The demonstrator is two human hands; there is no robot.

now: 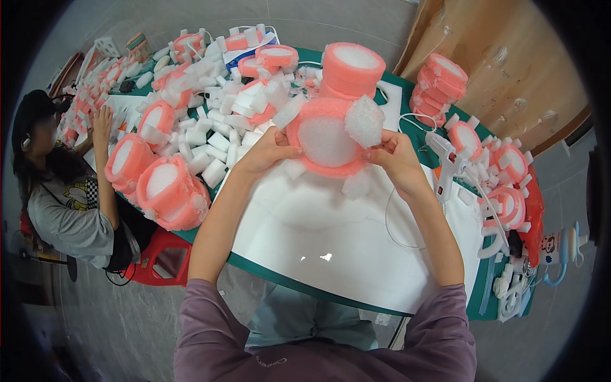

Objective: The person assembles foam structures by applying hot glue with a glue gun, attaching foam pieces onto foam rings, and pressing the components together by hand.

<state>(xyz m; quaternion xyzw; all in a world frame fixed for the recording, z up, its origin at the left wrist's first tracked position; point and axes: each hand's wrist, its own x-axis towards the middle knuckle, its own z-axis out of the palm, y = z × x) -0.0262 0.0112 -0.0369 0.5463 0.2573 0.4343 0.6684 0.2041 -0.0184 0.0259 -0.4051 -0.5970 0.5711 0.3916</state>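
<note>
Between my two hands is a round foam piece [328, 143] with a pink rim and a white middle. White foam blocks stick out from its edge, among them a larger bubbly lump at its upper right. My left hand [268, 153] pinches the left side of the rim, thumb in front. On the opposite side my right hand [396, 162] grips the rim just under the lump. A white glue gun [443, 156] with a cable stands right of my right hand. Behind the held piece rises a stack of pink and white foam discs [354, 70].
White foam blocks [216, 143] lie heaped at the left, with pink foam stacks [172, 191] beside them. Another stack [439, 89] stands at the back right, near more foam rings [506, 204]. A co-worker [70, 184] sits at the left. A white sheet [344, 254] covers the table's front.
</note>
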